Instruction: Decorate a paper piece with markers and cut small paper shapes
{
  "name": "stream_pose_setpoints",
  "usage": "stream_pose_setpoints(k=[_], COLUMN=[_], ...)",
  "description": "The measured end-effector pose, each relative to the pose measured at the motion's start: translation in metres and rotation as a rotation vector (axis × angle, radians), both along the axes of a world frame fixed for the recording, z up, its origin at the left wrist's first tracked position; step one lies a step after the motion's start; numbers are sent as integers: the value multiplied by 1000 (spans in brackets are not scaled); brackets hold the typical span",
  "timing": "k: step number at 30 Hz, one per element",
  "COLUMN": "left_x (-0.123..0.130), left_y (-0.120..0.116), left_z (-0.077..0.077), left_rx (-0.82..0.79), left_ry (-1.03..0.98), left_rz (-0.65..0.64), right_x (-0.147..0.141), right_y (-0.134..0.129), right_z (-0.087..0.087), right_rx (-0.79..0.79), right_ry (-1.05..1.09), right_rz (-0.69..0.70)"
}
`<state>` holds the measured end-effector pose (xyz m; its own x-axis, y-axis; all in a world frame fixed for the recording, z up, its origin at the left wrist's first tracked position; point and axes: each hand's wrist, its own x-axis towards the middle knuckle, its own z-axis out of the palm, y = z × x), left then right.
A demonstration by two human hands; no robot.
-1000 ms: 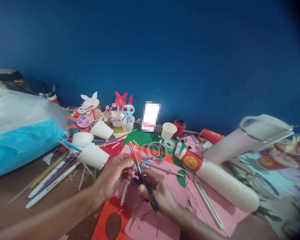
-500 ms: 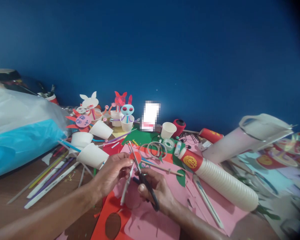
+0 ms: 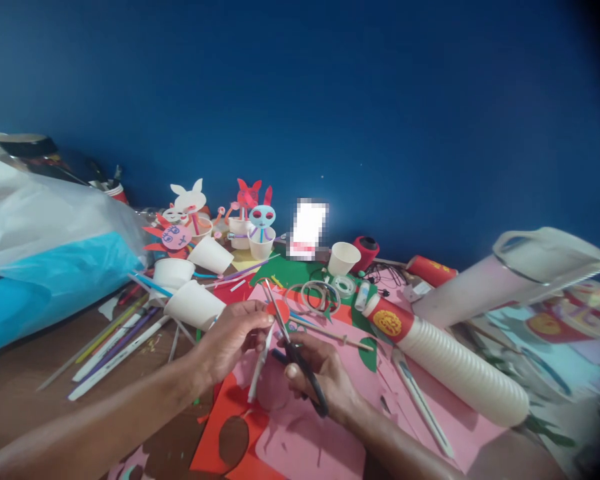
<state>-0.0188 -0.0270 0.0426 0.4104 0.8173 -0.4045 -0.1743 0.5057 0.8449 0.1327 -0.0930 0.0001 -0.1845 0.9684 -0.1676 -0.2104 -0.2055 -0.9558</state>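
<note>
My left hand (image 3: 240, 333) pinches a small red paper piece (image 3: 281, 311) and a white strip (image 3: 260, 367) that hangs below the fingers. My right hand (image 3: 325, 373) holds a pair of black-handled scissors (image 3: 300, 360), fingers through the loops. The scissor blades point up and away, parted a little, right by the red paper. Both hands are above pink paper (image 3: 310, 440) and a red-orange sheet (image 3: 213, 447) with an oval hole. Whether the blades touch the red piece, I cannot tell.
White paper cups (image 3: 195, 303) and paper animal figures (image 3: 263, 217) stand behind my left hand. Pens (image 3: 115, 360) lie at the left beside a plastic bag (image 3: 55, 267). On the right are a long cup stack (image 3: 460, 367), a utility knife (image 3: 423, 403) and a wooden stick (image 3: 330, 333).
The whole view has shifted slightly, with objects appearing a little further right. Both hands keep their grip on the paper and scissors; the blades look much the same.
</note>
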Motion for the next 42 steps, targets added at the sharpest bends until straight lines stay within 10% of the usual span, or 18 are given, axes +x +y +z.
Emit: stream_pose_setpoints(k=[42], left_x=[1], left_y=[0], left_z=[-2], left_rx=[63], left_ry=[-24], left_rz=[-13], right_x=[2], right_y=[2], right_z=[10], right_rx=[-18], right_ry=[-20], right_rz=[0])
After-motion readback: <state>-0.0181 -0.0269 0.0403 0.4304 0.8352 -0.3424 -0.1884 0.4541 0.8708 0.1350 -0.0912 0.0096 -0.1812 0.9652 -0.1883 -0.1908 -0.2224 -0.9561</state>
